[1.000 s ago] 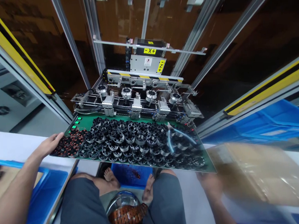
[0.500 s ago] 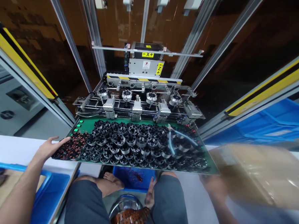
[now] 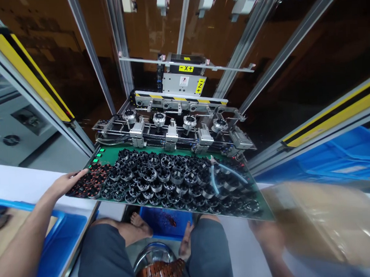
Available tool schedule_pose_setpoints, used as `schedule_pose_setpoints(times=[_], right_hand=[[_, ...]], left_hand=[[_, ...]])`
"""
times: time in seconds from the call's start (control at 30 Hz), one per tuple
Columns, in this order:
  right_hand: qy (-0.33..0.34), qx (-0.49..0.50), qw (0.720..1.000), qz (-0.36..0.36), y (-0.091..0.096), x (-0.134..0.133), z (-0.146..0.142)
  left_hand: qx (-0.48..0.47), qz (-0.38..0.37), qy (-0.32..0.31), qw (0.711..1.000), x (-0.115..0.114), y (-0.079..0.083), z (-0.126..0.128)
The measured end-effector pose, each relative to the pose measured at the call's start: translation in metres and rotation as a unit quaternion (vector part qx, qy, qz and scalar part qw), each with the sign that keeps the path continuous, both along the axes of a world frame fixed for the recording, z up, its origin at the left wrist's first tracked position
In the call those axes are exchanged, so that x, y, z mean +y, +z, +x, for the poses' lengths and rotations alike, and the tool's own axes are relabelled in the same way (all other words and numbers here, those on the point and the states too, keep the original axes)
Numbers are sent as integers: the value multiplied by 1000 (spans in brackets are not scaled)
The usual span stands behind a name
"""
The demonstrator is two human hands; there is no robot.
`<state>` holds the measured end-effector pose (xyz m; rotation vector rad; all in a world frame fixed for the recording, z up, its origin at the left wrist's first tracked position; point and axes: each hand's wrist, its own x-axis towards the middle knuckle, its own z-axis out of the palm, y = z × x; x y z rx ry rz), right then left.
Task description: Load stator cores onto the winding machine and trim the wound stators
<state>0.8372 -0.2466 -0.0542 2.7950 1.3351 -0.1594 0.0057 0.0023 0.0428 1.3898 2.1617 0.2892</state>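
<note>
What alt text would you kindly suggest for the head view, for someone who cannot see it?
The wearer's left hand is at the left end of a green worktop heaped with dark ring-shaped parts, blue-handled cutters lying on top; the blurred right hand is near the worktop's front right corner, beside a brown box. Behind stands a metal machine.

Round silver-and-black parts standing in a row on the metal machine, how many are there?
4, behind the pile of black-and-silver rings: the leftmost part, the second part, the third part and the rightmost part. More could be hidden.
</note>
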Motion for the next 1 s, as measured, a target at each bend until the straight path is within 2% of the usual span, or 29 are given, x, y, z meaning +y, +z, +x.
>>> schedule_pose_setpoints(times=[0.23,0.47,0.6,0.77,1.0], right_hand=[[-20,3,1000,-18,2,3,-2],[1,8,999,-38,8,5,-7],[-23,6,999,-42,9,5,-8],[-13,7,1000,-19,6,5,-4],[-7,10,1000,-24,7,3,-4]], left_hand=[[-19,1,9,1000,3,-5,-3],[-24,-1,17,1000,3,-6,-4],[-21,2,16,1000,2,-6,-4],[-15,-2,16,1000,2,-7,-6],[-16,-1,10,1000,3,-9,-7]])
